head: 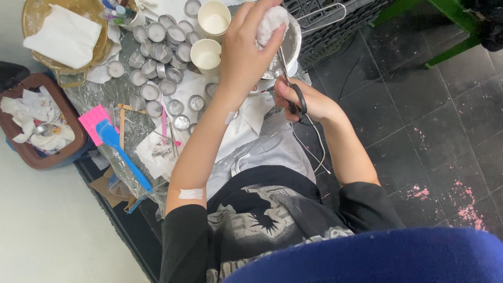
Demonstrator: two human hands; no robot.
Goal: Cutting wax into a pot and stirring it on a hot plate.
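Note:
My left hand (pixel 245 48) is raised over the work area and grips a white lump of wax (pixel 271 23) between thumb and fingers. My right hand (pixel 303 99) holds black-handled scissors (pixel 291 89), fingers through the loops, blades pointing up at the underside of the white lump. Right behind the lump sits a round metal pot (pixel 292 44) with a wire handle. A thin white wick or cord trails down from my right hand toward my lap.
Several small metal tealight cups (pixel 160 57) and two paper cups (pixel 206 53) with white wax stand on a plastic-covered surface. A blue spatula (pixel 121 152), pink note, wooden sticks, a brown tray with tissue (pixel 31 126) and a gold dish (pixel 63 31) lie left. Dark tiled floor lies right.

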